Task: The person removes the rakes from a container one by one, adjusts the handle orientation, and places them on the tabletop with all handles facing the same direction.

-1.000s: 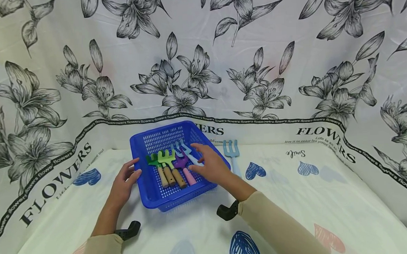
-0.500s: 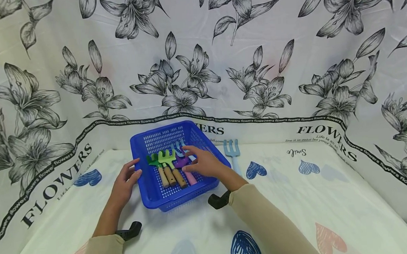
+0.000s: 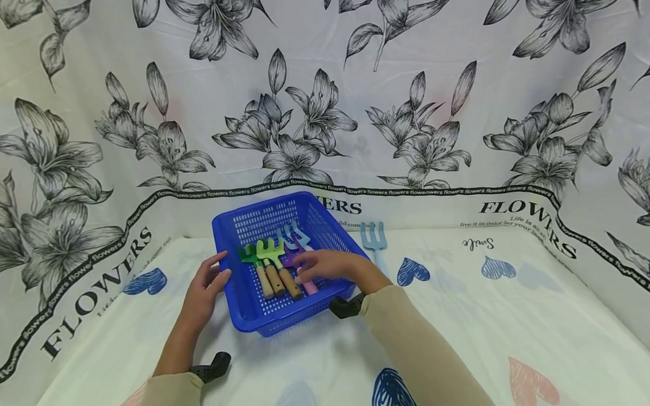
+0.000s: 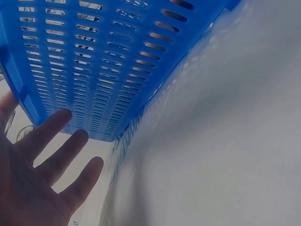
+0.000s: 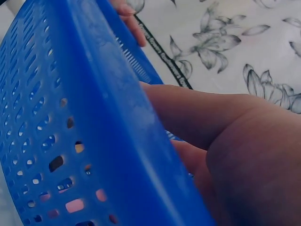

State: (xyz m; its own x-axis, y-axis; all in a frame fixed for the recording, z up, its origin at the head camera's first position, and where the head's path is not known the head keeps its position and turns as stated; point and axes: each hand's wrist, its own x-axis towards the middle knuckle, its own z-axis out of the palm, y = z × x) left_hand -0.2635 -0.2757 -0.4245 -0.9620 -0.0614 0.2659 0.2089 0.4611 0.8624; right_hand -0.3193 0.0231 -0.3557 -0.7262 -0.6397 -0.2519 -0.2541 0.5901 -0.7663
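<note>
Your left grip (image 3: 202, 286), relaxed, is touching the blue basket (image 3: 248, 323), while your right grip (image 3: 329, 266) is partly covering the pink handle (image 3: 310, 288), its hold unclear.

I see tools (image 3: 274, 280) in the basket (image 3: 278, 317) on the cloth (image 3: 472, 330), a fork (image 3: 374, 244) to its right. The left hand (image 3: 203, 288) is by its left rim, the right hand (image 3: 330, 264) over the tools.
</note>
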